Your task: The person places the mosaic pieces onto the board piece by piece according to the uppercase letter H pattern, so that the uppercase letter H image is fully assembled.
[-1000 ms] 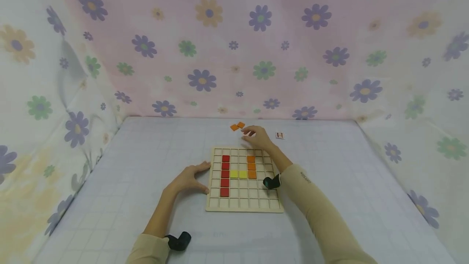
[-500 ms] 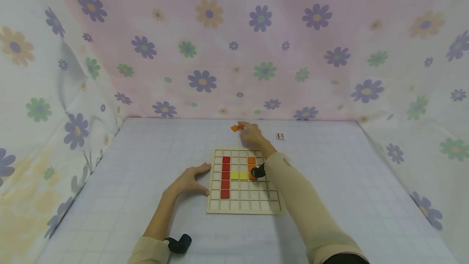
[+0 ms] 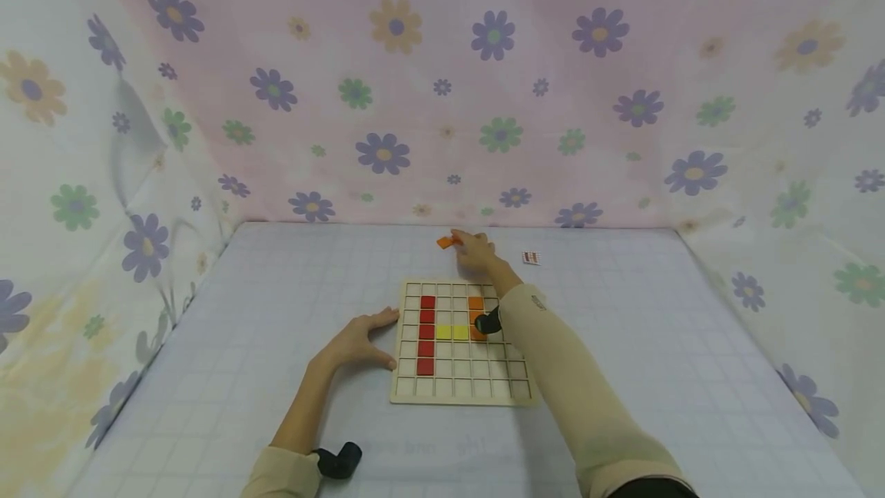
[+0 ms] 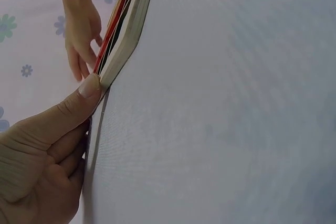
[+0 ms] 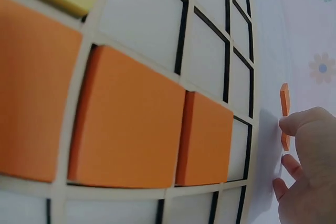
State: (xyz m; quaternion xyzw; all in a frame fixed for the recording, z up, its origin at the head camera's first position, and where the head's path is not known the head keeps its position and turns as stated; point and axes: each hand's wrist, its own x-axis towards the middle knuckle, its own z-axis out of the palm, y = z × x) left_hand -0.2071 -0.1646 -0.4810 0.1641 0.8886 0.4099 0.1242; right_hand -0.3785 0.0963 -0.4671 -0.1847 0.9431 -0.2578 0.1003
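Observation:
A wooden grid board [image 3: 452, 387] lies on the table. Red tiles [image 3: 425, 349] form a column on its left, two yellow tiles [image 3: 452, 333] sit in a row beside them, and orange tiles [image 3: 475, 303] stand in a column farther right. My left hand [image 3: 353, 340] rests at the board's left edge, thumb and fingers spread along it. Beyond the far edge, my right hand [image 3: 475, 252] pinches an orange tile [image 5: 285, 141], partly covered by a fingertip. Another loose orange tile [image 3: 444, 243] lies just left of it.
A small printed card [image 3: 531, 258] lies right of the right hand. Flowered cloth [image 3: 442, 137] hangs behind the table and along both sides. The right forearm [image 3: 560, 375] passes over the board's right part, hiding some squares.
My right hand has reached forward and left to the loose orange tiles, its fingers now over one of them. The left hand stays at the board's edge.

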